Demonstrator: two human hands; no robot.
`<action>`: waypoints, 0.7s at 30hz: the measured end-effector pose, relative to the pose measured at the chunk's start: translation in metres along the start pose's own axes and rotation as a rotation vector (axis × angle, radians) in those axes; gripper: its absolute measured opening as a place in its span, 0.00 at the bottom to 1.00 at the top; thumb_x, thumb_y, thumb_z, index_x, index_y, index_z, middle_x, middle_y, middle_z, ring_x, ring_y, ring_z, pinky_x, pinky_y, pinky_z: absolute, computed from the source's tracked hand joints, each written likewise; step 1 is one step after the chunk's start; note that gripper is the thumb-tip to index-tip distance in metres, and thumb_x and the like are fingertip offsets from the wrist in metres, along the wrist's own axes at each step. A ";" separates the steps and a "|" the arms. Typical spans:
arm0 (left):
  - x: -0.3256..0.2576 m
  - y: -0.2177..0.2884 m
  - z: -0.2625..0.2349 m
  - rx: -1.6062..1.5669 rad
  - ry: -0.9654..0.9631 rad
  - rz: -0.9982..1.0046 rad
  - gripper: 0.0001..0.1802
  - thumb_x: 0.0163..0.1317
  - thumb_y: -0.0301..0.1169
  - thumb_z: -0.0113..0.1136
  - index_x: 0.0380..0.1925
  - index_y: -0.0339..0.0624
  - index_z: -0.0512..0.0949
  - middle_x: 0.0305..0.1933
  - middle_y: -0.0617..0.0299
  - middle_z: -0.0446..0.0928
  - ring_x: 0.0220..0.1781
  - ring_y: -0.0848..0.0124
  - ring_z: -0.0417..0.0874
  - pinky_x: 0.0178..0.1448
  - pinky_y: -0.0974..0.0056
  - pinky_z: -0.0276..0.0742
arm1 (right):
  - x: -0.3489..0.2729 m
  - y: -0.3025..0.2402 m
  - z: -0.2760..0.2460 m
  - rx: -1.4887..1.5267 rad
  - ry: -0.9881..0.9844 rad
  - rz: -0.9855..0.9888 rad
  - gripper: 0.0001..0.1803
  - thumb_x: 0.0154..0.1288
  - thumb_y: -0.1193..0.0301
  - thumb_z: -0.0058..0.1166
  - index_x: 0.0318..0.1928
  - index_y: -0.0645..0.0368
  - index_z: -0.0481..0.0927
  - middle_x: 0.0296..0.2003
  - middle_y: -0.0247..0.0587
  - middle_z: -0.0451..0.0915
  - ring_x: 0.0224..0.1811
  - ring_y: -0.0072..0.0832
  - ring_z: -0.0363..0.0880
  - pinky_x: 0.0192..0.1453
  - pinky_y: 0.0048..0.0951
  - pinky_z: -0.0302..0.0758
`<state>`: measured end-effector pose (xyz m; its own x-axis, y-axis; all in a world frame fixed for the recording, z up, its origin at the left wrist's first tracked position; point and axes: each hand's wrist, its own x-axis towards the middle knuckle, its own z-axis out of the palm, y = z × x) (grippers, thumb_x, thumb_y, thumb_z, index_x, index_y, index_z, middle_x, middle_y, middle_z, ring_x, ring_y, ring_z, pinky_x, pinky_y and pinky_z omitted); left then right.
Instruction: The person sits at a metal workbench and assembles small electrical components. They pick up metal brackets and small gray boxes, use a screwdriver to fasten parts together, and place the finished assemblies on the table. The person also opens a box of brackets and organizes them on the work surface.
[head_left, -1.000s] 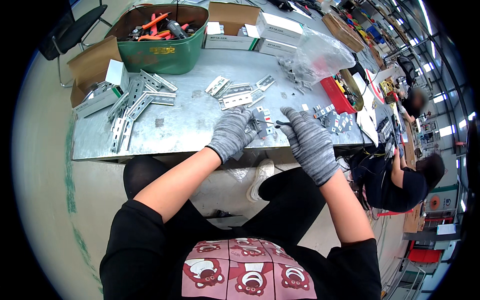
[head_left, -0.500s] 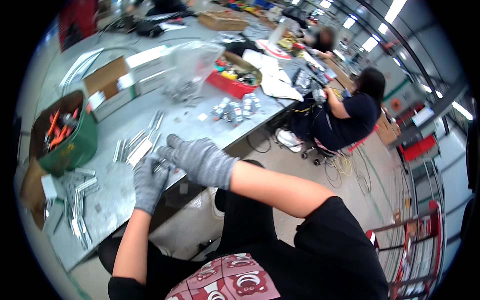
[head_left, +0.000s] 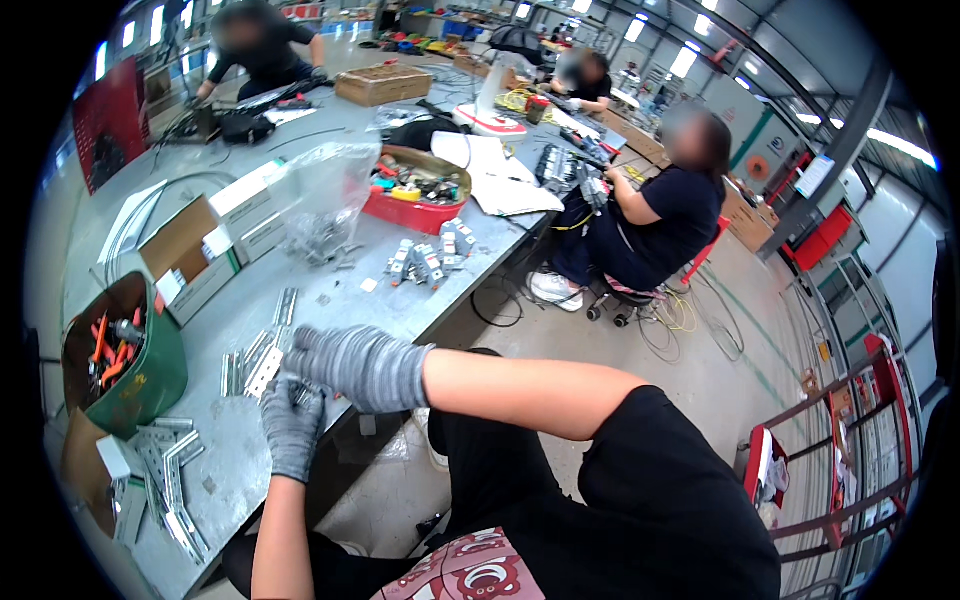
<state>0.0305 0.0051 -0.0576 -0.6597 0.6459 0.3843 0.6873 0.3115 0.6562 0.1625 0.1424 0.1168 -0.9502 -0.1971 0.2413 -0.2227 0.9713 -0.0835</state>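
Note:
Both my hands wear grey knit gloves and meet above the near edge of the grey metal table. My left hand (head_left: 293, 430) is closed, its fingers curled around a small part that I cannot make out. My right hand (head_left: 365, 370) reaches over from the right with its fingers pressed together at the left fingertips; whatever they grip is hidden. Just beyond the left fingers lie several short slotted metal rails (head_left: 264, 372). Farther back sits a cluster of small grey modular blocks (head_left: 428, 262) with orange and blue spots. Bent metal strips (head_left: 178, 490) lie at the near left.
A green bin (head_left: 160, 360) of orange-handled tools stands left, with an open white carton (head_left: 205, 285) behind it. A clear plastic bag (head_left: 325, 195) and a red bin (head_left: 415, 215) of parts stand farther back. A seated co-worker (head_left: 665, 190) is beyond the table's right edge.
The view has tilted up and shifted, so the table sits lower and a person at the far left shows more fully. My hands stay together; the right hand lies closer over the left fingertips.

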 end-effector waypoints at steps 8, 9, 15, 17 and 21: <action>0.002 -0.014 0.010 -0.192 -0.038 -0.147 0.14 0.47 0.31 0.71 0.30 0.37 0.77 0.33 0.49 0.77 0.40 0.52 0.78 0.47 0.51 0.74 | 0.006 -0.002 -0.003 0.020 -0.188 0.192 0.39 0.47 0.74 0.65 0.63 0.57 0.68 0.56 0.56 0.71 0.41 0.46 0.83 0.37 0.40 0.80; 0.002 -0.005 0.003 -0.170 -0.035 -0.117 0.13 0.47 0.31 0.71 0.30 0.37 0.77 0.33 0.49 0.77 0.40 0.52 0.78 0.46 0.51 0.74 | 0.004 -0.003 -0.002 0.018 -0.173 0.133 0.39 0.47 0.74 0.66 0.63 0.57 0.67 0.56 0.56 0.71 0.42 0.46 0.83 0.38 0.41 0.80; 0.003 0.002 -0.007 -0.044 -0.029 -0.076 0.13 0.48 0.32 0.71 0.28 0.36 0.79 0.33 0.48 0.78 0.39 0.52 0.78 0.46 0.50 0.74 | 0.008 -0.007 -0.005 -0.022 -0.190 0.192 0.34 0.46 0.70 0.68 0.56 0.61 0.72 0.52 0.56 0.71 0.42 0.48 0.82 0.42 0.41 0.80; 0.004 0.007 -0.006 -0.085 -0.015 -0.058 0.13 0.48 0.32 0.71 0.29 0.36 0.79 0.33 0.48 0.78 0.39 0.52 0.78 0.46 0.50 0.74 | 0.006 0.013 0.019 0.113 -0.098 0.082 0.28 0.47 0.71 0.67 0.50 0.61 0.75 0.49 0.55 0.73 0.44 0.47 0.81 0.44 0.40 0.80; 0.001 -0.006 -0.003 -0.104 -0.067 -0.165 0.13 0.47 0.31 0.71 0.30 0.36 0.79 0.34 0.47 0.78 0.40 0.52 0.78 0.47 0.50 0.74 | 0.015 0.008 0.012 0.061 -0.190 0.070 0.18 0.46 0.74 0.66 0.41 0.60 0.80 0.41 0.51 0.76 0.47 0.46 0.79 0.47 0.39 0.79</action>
<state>0.0253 0.0015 -0.0590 -0.7366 0.6379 0.2246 0.5343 0.3452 0.7716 0.1434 0.1455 0.1081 -0.9866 -0.1566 0.0467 -0.1620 0.9748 -0.1536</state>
